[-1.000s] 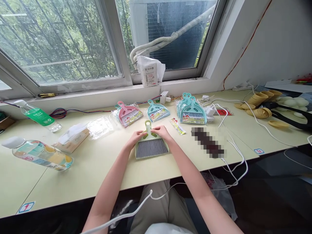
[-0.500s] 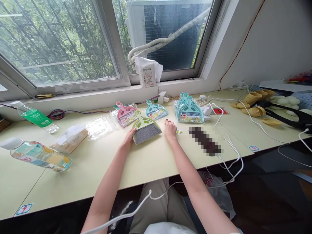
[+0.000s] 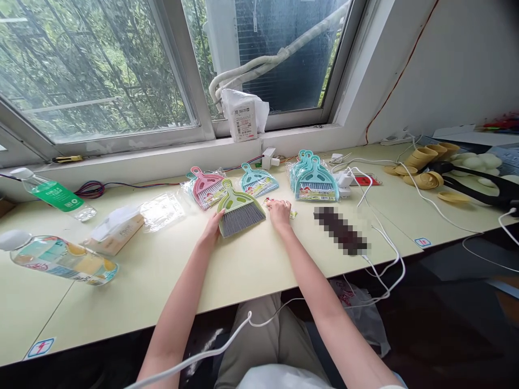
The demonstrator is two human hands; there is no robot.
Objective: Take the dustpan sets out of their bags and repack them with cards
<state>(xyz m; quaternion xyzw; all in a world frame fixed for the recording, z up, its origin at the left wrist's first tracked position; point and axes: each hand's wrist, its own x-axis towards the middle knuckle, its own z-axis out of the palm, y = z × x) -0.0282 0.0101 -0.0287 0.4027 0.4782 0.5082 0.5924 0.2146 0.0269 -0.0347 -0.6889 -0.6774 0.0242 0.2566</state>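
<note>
A green dustpan (image 3: 230,202) with a grey-bristled brush (image 3: 243,220) nested in it lies on the table in front of me. My left hand (image 3: 211,226) is closed on its left edge, the thumb on top. Just right of the bristles, my right hand (image 3: 279,214) has its fingers curled and pinched on a small colourful printed card (image 3: 293,214), largely hidden under the hand. Behind them lie a pink dustpan set (image 3: 206,186) and a blue dustpan set (image 3: 258,181) in clear wrappers. Several wrapped teal dustpan sets (image 3: 316,181) are stacked to the right.
Clear plastic bags (image 3: 162,212), a tissue pack (image 3: 115,229) and two bottles, a green-labelled bottle (image 3: 57,194) and a fruit-labelled bottle (image 3: 60,259), are at left. A pixelated dark object (image 3: 340,231), white cables (image 3: 391,254) and yellow cups (image 3: 421,159) are at right.
My right hand has shifted slightly left, towards the brush, with the printed card under its fingers. My left hand still holds the green dustpan. The camera view has moved a little.
</note>
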